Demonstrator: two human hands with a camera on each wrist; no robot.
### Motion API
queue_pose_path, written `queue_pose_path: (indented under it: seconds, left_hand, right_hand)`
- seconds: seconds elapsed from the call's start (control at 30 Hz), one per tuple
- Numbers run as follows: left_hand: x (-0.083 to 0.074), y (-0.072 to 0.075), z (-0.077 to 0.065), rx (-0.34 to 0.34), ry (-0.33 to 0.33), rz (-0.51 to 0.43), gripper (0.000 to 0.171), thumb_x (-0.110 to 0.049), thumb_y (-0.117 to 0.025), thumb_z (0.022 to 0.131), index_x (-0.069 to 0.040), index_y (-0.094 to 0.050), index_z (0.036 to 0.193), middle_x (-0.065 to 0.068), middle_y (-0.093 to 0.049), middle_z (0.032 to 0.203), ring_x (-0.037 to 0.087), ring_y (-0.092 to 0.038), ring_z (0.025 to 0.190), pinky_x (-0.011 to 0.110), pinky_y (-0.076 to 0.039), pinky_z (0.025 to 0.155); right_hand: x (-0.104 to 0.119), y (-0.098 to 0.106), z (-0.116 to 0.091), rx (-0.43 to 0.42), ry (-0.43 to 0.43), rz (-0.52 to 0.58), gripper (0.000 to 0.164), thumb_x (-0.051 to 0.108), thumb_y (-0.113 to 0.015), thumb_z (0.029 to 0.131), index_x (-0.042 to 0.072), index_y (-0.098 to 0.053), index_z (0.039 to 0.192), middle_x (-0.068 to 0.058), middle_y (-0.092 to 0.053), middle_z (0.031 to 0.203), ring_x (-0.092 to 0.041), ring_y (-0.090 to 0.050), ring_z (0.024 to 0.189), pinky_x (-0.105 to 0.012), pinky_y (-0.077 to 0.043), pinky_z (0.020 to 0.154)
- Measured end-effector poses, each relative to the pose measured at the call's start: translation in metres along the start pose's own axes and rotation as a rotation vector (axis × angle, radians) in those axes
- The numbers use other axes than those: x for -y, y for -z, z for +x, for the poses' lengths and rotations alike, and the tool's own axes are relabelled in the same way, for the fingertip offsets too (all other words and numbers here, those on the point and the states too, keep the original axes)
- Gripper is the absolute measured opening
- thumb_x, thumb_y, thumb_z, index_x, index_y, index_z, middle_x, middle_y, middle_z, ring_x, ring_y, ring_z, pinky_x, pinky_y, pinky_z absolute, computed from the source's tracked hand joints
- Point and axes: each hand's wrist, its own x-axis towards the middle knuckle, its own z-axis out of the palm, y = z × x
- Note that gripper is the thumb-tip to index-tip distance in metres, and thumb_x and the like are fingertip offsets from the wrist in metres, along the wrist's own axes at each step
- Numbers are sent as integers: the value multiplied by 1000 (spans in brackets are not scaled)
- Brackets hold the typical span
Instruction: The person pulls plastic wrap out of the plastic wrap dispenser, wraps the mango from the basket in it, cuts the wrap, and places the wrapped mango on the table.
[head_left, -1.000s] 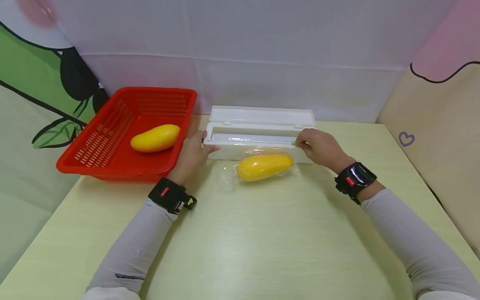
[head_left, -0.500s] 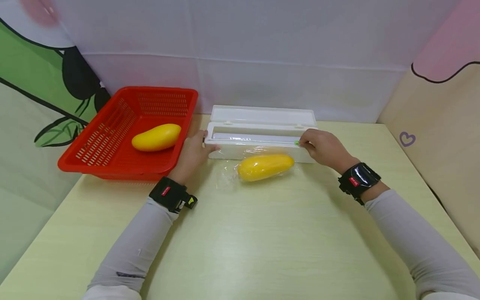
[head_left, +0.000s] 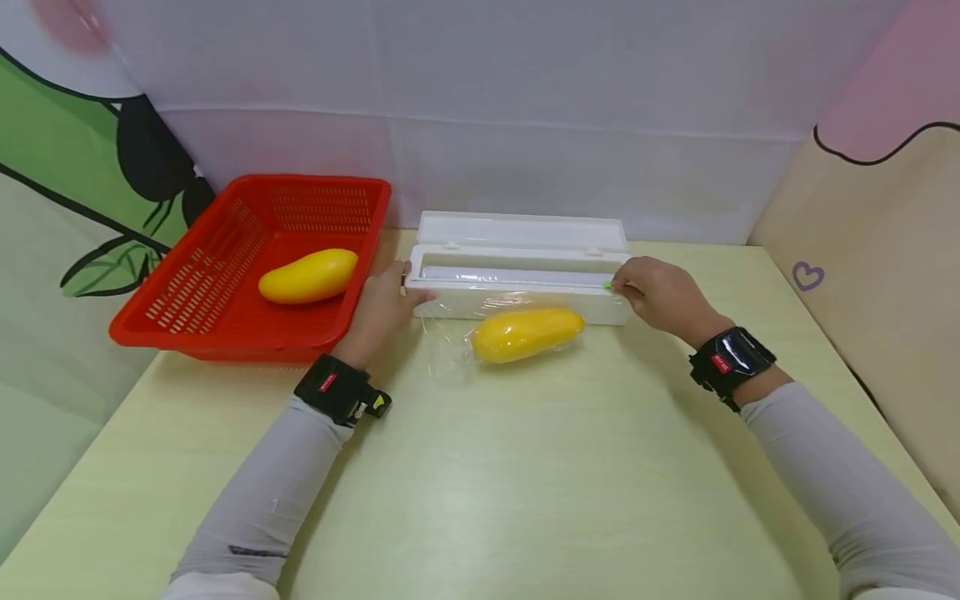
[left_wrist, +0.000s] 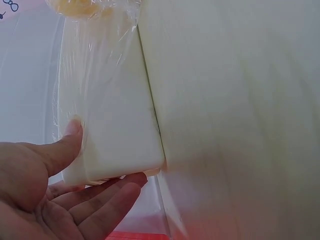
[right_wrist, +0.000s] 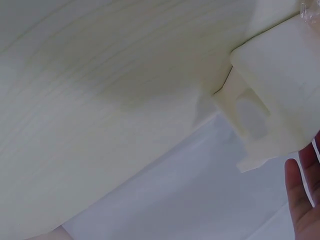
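A white cling film dispenser [head_left: 609, 312] lies along the back of the table with its lid [head_left: 517, 229] tipped back. My left hand [head_left: 378, 310] grips its left end; in the left wrist view the thumb presses the front and the fingers [left_wrist: 107, 207] wrap under the end. My right hand [head_left: 663, 298] pinches a small green slide cutter [head_left: 607, 285] near the right end of the dispenser's front edge. A yellow mango [head_left: 527, 335] rests in front of the box, with clear cling film [head_left: 448, 354] around it and up to the dispenser.
A red plastic basket [head_left: 225, 350] stands at the left, close to my left forearm, and holds another yellow mango [head_left: 309, 277]. Behind the table [head_left: 487, 483] hangs a pale cloth backdrop [head_left: 525, 158]. A beige panel [head_left: 885, 275] borders the right side.
My right hand has slid the green cutter rightward along the dispenser's edge, toward its right end. My left hand keeps its hold, and the mango and basket stay in place.
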Motion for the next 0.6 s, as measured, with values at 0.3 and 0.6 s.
queue_pose_path:
  seconds: [0.3, 0.6]
  left_hand:
    - [2, 0, 0, 10, 22, -19, 74, -32, -70, 93, -3, -35, 151, 17, -49, 146, 31, -53, 111, 39, -53, 90]
    - [1, 1, 0, 8, -10, 17, 74, -34, -71, 92, -3, -37, 150, 17, -55, 137, 30, -56, 100, 35, -53, 79]
  right_hand:
    - [-6, 2, -5, -39, 10, -7, 7, 0, -73, 88, 5, -73, 93, -10, -70, 94, -27, -62, 90, -46, -54, 77]
    - [-10, 0, -7, -76, 37, 18, 9, -4, -72, 86, 3, -72, 93, -12, -71, 93, -28, -65, 88, -47, -54, 78]
